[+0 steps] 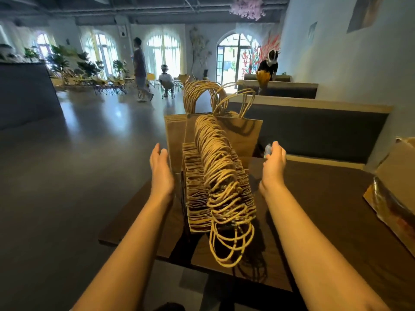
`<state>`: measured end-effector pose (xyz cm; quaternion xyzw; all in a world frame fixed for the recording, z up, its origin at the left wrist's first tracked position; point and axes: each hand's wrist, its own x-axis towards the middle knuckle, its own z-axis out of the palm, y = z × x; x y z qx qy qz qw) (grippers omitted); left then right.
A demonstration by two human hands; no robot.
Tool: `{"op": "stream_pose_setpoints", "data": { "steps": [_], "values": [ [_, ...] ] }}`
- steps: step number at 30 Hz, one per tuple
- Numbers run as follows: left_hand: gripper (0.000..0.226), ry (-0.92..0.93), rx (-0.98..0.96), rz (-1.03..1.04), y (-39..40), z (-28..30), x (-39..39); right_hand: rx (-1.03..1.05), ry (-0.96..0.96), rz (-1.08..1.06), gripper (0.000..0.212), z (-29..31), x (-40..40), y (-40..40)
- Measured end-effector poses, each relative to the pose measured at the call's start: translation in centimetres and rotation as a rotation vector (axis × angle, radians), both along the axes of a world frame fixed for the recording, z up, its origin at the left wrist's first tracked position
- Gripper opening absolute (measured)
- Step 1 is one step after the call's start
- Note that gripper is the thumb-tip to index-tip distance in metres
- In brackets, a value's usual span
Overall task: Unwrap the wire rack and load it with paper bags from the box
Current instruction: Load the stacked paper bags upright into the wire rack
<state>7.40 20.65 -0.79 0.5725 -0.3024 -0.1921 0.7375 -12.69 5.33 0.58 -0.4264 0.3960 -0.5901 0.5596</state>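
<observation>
While our left hand (160, 170) and right hand (272, 164) hover flat-fingered either side, holding nothing, the wire rack (183, 198) at the surface's (325, 209) left edge carries packed upright paper bags (197, 198); row runs away from us, handles up. Box (395, 176) at right edge.

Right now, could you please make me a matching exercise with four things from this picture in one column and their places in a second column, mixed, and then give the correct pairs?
Things:
1. left hand
2. right hand
3. box
4. paper bags

Places:
A. at the far right edge of the table
B. open, at the left side of the bags
C. standing in a row between the two hands
D. open, at the right side of the bags

Pairs: 1-B, 2-D, 3-A, 4-C
</observation>
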Motion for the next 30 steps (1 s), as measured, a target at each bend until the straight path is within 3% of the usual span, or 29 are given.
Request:
{"op": "stream_pose_setpoints", "data": {
  "steps": [3,4,7,9,16,22,25,27,30],
  "values": [
    [0.104,0.102,0.082,-0.118,-5.7,-5.0,7.2,0.070,0.045,0.173,0.059,0.9,0.9,-3.2],
    [0.108,0.146,0.084,-0.129,-7.0,-6.1,8.8,0.062,0.041,0.247,0.062,1.0,1.3,-3.7],
    [0.074,0.147,0.056,-0.193,-4.5,0.1,4.3,0.049,0.011,0.358,0.062,1.7,3.1,-3.2],
    [0.064,0.095,0.023,-0.245,-3.4,2.7,1.4,0.031,0.021,0.461,0.059,2.1,4.4,-2.3],
    [0.066,0.078,0.035,-0.230,-3.2,2.6,2.3,0.015,0.114,0.545,0.069,1.1,5.5,-2.8],
    [0.064,0.106,-0.049,-0.202,-3.6,3.0,2.1,-0.016,0.086,0.483,0.079,2.0,5.9,-4.2],
    [0.080,0.090,-0.035,-0.197,-5.4,-0.9,3.6,-0.010,0.065,0.478,0.085,2.9,6.3,-2.5],
    [0.091,0.099,0.001,-0.189,-6.0,-2.8,3.7,-0.016,0.100,0.441,0.070,2.3,6.1,-2.5],
    [0.066,0.154,-0.003,-0.162,-4.6,-2.4,2.5,-0.008,0.125,0.482,0.063,0.3,5.5,-2.2]
  ]
}}
